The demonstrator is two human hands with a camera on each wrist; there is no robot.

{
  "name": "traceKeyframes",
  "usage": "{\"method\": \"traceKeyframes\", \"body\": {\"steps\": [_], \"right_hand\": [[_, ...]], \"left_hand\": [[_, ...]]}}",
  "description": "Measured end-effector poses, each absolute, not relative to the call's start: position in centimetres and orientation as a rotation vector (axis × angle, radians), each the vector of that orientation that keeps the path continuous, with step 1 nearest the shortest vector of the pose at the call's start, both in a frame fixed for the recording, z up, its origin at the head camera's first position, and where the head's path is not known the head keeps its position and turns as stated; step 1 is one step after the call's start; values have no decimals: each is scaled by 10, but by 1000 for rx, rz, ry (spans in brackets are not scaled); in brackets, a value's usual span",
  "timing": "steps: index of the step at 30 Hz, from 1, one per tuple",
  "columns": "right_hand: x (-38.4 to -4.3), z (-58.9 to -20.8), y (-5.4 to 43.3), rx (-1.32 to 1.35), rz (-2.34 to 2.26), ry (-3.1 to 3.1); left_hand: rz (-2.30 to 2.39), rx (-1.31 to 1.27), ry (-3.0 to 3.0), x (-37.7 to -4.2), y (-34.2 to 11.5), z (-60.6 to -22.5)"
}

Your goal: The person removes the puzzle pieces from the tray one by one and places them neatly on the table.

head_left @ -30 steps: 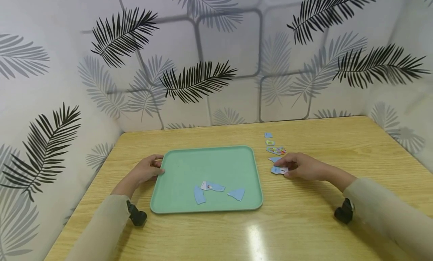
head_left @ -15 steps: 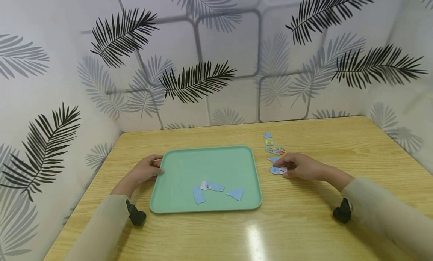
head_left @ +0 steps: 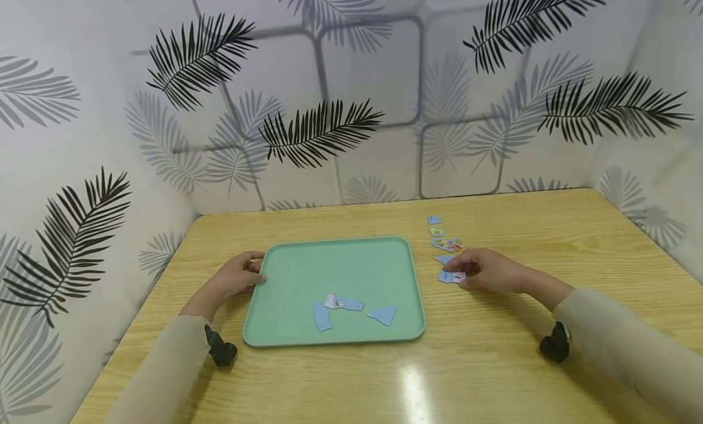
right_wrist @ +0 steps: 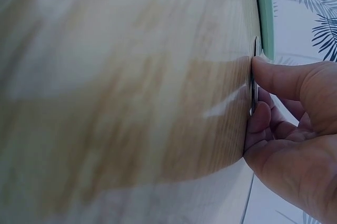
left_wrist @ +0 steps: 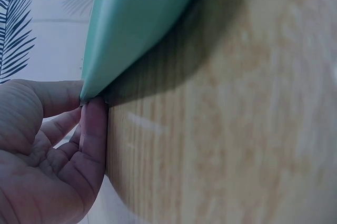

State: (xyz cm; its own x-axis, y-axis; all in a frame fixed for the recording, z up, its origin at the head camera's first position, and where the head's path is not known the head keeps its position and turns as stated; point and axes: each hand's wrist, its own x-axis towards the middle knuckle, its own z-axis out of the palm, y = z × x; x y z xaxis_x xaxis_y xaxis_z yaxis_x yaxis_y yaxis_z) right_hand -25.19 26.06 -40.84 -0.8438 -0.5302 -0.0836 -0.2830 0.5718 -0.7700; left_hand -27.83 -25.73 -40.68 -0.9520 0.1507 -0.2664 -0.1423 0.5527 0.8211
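My left hand [head_left: 235, 277] pinches the left rim of a pale green tray [head_left: 340, 265]; the left wrist view has the thumb and a finger meeting at the tray's edge. Beyond the tray's right side, my right hand [head_left: 494, 271] holds a flat blue and white puzzle piece [head_left: 449, 277] low at the tabletop, thumb on the near edge and fingers on the far one. That piece appears edge-on in the right wrist view, between thumb and fingers. A blue piece [head_left: 442, 259] just behind it is partly hidden by the fingers.
Inside the tray lie a curved blue piece [head_left: 322, 316], a blue and white piece [head_left: 345, 302] and a triangular blue piece [head_left: 382, 315]. Behind my right hand, a multicoloured piece [head_left: 447, 244], a yellow-green piece [head_left: 436, 232] and a small blue piece [head_left: 434, 219] form a column on the wooden table [head_left: 527, 229].
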Motion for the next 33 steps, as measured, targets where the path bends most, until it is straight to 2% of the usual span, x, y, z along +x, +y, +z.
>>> {"method": "traceKeyframes", "body": {"steps": [15, 33], "right_hand": [[-253, -409, 260, -673, -1113, 2521], [-253, -398, 255, -556, -1187, 2488]], "left_hand": [[1361, 6, 2481, -277, -258, -407], [1397, 19, 2449, -276, -258, -405]]}}
